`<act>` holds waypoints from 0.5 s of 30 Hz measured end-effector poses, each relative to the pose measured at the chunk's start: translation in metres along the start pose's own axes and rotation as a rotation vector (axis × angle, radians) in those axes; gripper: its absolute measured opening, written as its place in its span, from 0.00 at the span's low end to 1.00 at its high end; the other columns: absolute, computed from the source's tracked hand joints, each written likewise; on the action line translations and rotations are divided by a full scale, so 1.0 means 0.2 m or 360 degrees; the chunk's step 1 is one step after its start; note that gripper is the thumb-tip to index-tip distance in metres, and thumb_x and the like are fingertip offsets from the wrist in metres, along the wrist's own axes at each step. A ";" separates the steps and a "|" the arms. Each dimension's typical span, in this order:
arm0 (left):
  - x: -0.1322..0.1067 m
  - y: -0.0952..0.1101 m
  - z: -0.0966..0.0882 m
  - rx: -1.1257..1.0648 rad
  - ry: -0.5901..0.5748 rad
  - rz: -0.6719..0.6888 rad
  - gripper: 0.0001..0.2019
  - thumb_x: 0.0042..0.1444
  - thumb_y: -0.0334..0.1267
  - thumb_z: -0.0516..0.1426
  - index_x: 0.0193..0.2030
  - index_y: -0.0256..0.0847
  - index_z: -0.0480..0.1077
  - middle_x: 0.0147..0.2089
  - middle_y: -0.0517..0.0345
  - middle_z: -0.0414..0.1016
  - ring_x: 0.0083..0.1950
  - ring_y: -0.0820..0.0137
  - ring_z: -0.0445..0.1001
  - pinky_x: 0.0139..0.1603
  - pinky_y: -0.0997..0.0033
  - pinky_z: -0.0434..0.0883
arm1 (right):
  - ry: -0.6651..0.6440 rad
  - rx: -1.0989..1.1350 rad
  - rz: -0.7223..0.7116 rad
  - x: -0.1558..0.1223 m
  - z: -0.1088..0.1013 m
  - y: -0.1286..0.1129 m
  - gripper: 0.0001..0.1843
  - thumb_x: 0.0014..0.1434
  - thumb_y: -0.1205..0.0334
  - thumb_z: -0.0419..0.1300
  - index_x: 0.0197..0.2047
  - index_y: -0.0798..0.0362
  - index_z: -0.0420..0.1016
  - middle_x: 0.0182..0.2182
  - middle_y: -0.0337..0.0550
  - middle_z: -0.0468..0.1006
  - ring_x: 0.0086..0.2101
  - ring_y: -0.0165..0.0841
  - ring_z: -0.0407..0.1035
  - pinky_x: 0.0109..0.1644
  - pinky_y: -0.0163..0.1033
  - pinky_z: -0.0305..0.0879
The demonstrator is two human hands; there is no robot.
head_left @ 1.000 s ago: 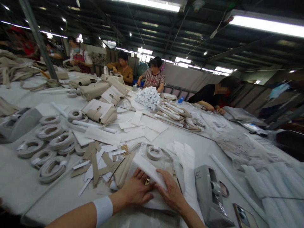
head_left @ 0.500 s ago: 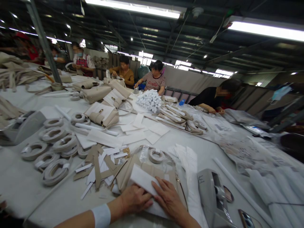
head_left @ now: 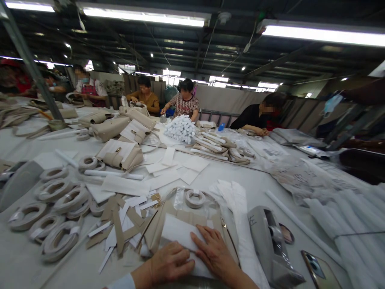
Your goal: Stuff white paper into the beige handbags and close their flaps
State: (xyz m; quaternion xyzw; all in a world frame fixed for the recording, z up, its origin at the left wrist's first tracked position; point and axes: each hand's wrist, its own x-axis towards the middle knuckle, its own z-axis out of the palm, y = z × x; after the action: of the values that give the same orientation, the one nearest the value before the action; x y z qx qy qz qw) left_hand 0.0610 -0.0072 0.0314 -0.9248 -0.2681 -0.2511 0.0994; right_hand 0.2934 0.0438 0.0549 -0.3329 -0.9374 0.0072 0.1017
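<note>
A white wrapping sheet lies folded across the front of a beige handbag, near the worktop's near edge. The person's right hand lies flat on the sheet, fingers extended; the left hand rests just beside it with curled fingers, and whether these pinch the sheet cannot be told. The sheet looks light, soft and easily creased, best taken along its folded edge or pressed with a flat palm. The bag seems fairly light, with smooth, markable panels; its sides look the safer hold, clear of the metal fittings.

A coiled strap sits at the bag's far side. Leftward are beige and white strips, then more strap coils. To the right, toward the near edge, stand a tape dispenser and a smartphone. A co-worker in a striped shirt sits at the far edge.
</note>
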 end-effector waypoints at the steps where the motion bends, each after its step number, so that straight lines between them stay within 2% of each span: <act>1: 0.00 0.00 -0.02 0.0028 -0.0052 0.0004 0.12 0.65 0.31 0.47 0.51 0.43 0.67 0.38 0.55 0.75 0.34 0.70 0.69 0.36 0.69 0.67 | 0.0016 0.0009 0.0005 0.00 -0.01 -0.01 0.23 0.63 0.54 0.54 0.62 0.41 0.61 0.60 0.50 0.66 0.55 0.45 0.63 0.54 0.55 0.63; 2: 0.01 0.00 -0.03 0.0067 -0.0085 -0.0028 0.16 0.65 0.31 0.47 0.57 0.45 0.63 0.46 0.53 0.75 0.39 0.69 0.71 0.41 0.67 0.68 | 0.0030 0.0017 0.0006 0.00 -0.01 -0.01 0.23 0.63 0.55 0.54 0.62 0.40 0.62 0.60 0.50 0.66 0.55 0.45 0.63 0.54 0.55 0.63; 4: 0.02 0.00 -0.03 0.0163 -0.0121 -0.0188 0.20 0.65 0.37 0.47 0.64 0.47 0.56 0.58 0.50 0.69 0.50 0.64 0.69 0.51 0.62 0.65 | 0.0046 0.0025 0.0013 -0.01 -0.03 -0.02 0.23 0.63 0.56 0.54 0.61 0.40 0.62 0.60 0.48 0.65 0.55 0.45 0.62 0.55 0.55 0.62; 6: 0.04 0.00 -0.01 0.0233 -0.0181 -0.0401 0.25 0.64 0.47 0.48 0.66 0.46 0.54 0.63 0.47 0.64 0.57 0.56 0.64 0.56 0.54 0.61 | 0.0046 0.0027 0.0019 -0.01 -0.03 -0.03 0.22 0.62 0.57 0.55 0.60 0.40 0.64 0.60 0.47 0.65 0.56 0.44 0.62 0.56 0.55 0.61; 9: 0.05 0.00 0.04 0.0230 -0.0298 -0.0581 0.31 0.59 0.56 0.50 0.65 0.44 0.55 0.62 0.43 0.64 0.55 0.51 0.66 0.53 0.50 0.62 | 0.0105 0.0060 0.0056 -0.03 -0.01 -0.02 0.24 0.60 0.54 0.59 0.59 0.42 0.64 0.59 0.47 0.66 0.55 0.45 0.62 0.56 0.55 0.61; 13: 0.05 0.02 0.07 0.0176 -0.0325 -0.0702 0.27 0.57 0.54 0.53 0.60 0.43 0.62 0.56 0.43 0.69 0.48 0.53 0.68 0.50 0.52 0.64 | 0.0472 0.0108 0.0428 -0.07 0.08 -0.01 0.39 0.50 0.41 0.63 0.58 0.56 0.63 0.54 0.58 0.68 0.54 0.50 0.62 0.56 0.58 0.60; 15: 0.06 0.03 0.06 0.0131 -0.0324 -0.0786 0.26 0.56 0.54 0.54 0.57 0.43 0.64 0.53 0.45 0.69 0.47 0.54 0.68 0.49 0.53 0.65 | 0.0559 0.0139 0.0509 -0.09 0.11 -0.01 0.38 0.49 0.40 0.63 0.55 0.57 0.64 0.50 0.58 0.70 0.51 0.49 0.63 0.56 0.58 0.59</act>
State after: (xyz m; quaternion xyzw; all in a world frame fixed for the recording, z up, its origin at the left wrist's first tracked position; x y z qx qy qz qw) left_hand 0.0773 -0.0035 0.0267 -0.8471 -0.5041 -0.1624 0.0451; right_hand 0.3013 0.0321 0.0309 -0.4685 -0.8396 0.0056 0.2749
